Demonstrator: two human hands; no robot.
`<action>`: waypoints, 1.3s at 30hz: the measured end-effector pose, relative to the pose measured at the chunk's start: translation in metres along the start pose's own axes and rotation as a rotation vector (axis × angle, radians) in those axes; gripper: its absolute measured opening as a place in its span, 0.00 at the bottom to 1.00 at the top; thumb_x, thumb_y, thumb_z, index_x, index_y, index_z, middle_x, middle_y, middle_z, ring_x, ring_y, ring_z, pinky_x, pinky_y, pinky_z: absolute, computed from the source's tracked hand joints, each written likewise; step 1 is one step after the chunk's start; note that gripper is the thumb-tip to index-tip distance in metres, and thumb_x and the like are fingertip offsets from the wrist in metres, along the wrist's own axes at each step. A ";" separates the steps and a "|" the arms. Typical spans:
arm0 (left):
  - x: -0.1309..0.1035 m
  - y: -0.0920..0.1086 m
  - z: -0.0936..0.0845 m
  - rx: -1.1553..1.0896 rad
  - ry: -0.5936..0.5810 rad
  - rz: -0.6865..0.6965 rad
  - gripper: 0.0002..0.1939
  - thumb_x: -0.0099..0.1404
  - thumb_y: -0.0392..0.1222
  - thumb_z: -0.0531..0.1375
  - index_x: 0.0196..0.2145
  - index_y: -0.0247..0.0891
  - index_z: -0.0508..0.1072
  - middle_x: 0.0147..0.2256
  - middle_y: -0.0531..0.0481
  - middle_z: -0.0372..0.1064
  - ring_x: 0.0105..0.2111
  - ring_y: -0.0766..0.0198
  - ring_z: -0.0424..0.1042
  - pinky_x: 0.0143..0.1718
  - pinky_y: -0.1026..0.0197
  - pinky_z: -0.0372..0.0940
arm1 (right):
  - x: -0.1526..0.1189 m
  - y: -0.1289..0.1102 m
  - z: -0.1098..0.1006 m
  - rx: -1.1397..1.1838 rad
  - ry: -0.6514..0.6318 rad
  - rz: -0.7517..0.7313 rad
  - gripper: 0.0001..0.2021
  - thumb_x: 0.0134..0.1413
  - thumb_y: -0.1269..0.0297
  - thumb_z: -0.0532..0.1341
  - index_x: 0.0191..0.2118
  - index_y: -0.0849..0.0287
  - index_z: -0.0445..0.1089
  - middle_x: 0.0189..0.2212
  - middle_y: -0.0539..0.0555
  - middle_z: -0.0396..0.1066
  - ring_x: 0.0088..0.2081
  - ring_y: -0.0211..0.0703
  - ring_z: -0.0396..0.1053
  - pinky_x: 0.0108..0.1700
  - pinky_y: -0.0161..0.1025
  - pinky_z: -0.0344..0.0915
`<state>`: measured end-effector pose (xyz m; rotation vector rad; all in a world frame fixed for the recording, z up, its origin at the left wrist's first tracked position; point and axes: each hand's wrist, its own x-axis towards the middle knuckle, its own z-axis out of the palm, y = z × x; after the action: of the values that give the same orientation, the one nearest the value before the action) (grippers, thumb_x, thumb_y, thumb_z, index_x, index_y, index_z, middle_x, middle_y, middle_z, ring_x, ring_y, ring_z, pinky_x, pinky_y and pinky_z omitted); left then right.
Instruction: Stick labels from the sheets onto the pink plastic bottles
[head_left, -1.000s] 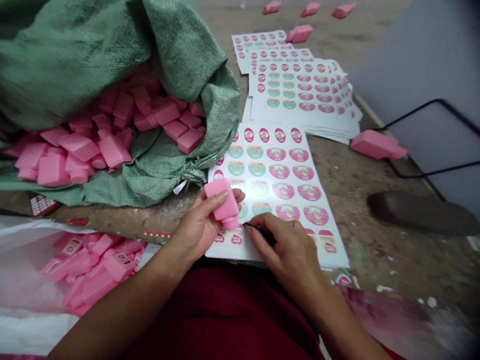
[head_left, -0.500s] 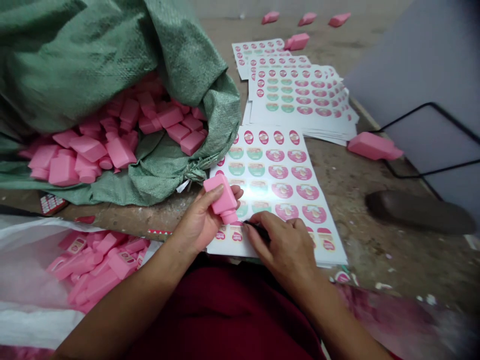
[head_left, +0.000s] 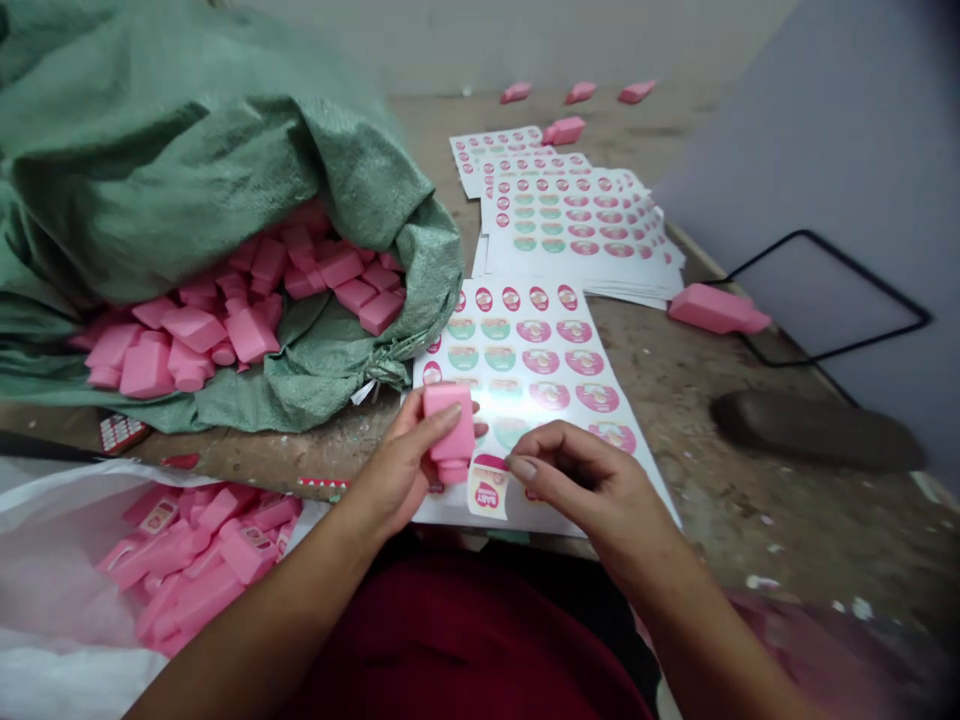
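Observation:
A small pink plastic bottle [head_left: 450,425] is gripped in my left hand [head_left: 401,470], its neck pointing down toward me and my thumb across its face. Between the thumb and forefinger of my right hand [head_left: 592,480] is the edge of a peeled sticker [head_left: 487,490] with a pink top, a cream body and the word BABY. The sticker hangs just right of the bottle's neck. Both hands are above a white sticker sheet [head_left: 637,490] printed with rows of pink and green labels. Whether the right palm also holds something is hidden.
More sticker sheets [head_left: 570,265] lie fanned out behind. At left, a green woven sack [head_left: 315,390] spills pink bottles. A white bag [head_left: 45,590] below it holds labelled bottles. To the right are a lone pink bottle [head_left: 716,308], a black wire frame [head_left: 862,350] and a dark oblong object [head_left: 817,430].
A sticker has come off the sheet's bottom row into my right hand's fingers. The black tool seen there earlier no longer shows. My left hand has turned the bottle more upright in view.

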<state>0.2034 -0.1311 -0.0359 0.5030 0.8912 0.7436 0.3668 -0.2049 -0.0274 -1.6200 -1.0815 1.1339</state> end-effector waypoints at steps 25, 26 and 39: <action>-0.024 -0.003 0.008 0.146 -0.145 -0.090 0.24 0.56 0.40 0.70 0.49 0.40 0.68 0.40 0.51 0.69 0.37 0.66 0.70 0.39 0.64 0.68 | 0.008 -0.001 0.004 -0.125 0.068 -0.087 0.11 0.53 0.52 0.64 0.29 0.55 0.71 0.20 0.47 0.67 0.23 0.39 0.63 0.26 0.36 0.59; -0.025 -0.003 0.008 0.151 -0.156 -0.098 0.24 0.55 0.39 0.70 0.48 0.40 0.68 0.40 0.50 0.68 0.37 0.66 0.70 0.38 0.63 0.68 | 0.007 -0.002 0.003 -0.165 0.099 -0.105 0.11 0.53 0.52 0.63 0.29 0.54 0.71 0.20 0.48 0.67 0.23 0.39 0.63 0.26 0.36 0.59; -0.037 0.003 -0.010 0.191 -0.191 -0.182 0.28 0.49 0.46 0.71 0.44 0.42 0.65 0.39 0.49 0.70 0.33 0.62 0.74 0.32 0.61 0.68 | 0.012 0.013 0.016 -0.183 0.207 -0.225 0.14 0.51 0.49 0.65 0.37 0.52 0.71 0.21 0.46 0.67 0.22 0.40 0.66 0.24 0.36 0.64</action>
<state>0.1789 -0.1558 -0.0205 0.6422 0.8199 0.4389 0.3559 -0.1942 -0.0462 -1.6650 -1.2217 0.7215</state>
